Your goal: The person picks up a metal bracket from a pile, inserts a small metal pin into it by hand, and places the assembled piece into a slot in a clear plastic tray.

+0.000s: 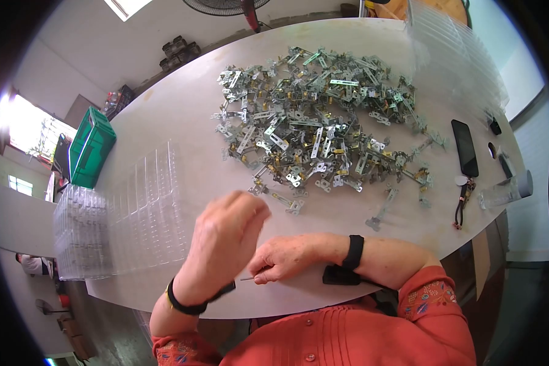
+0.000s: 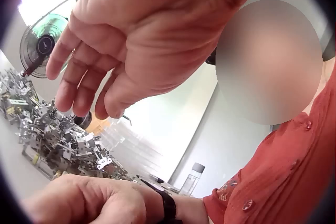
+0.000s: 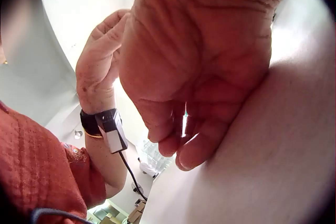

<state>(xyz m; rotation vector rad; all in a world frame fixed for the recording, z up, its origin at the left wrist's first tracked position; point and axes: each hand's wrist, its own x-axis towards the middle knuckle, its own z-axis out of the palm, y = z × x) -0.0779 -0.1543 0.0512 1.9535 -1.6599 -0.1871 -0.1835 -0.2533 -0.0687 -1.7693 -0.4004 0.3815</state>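
In the head view my left hand (image 1: 226,229) is raised over the near part of the table, slightly blurred. Seen in the left wrist view, that hand (image 2: 142,45) has loosely bent fingers and an empty palm. My right hand (image 1: 283,255) rests on the table near its front edge, beside the left. Its fingers (image 3: 197,150) hang loosely bent against the tabletop in the right wrist view, with nothing visible between them. A short thin dark line shows by its fingertips in the head view. Beyond both hands lies a large heap of small metal brackets (image 1: 317,140), some with brass-coloured parts.
Stacked clear plastic trays (image 1: 82,235) stand at left, with another clear tray (image 1: 146,213) beside them and a green crate (image 1: 91,149) behind. More clear trays (image 1: 457,61) stand at back right. A phone (image 1: 465,148), keys (image 1: 462,204) and a clear bottle (image 1: 506,190) lie at right.
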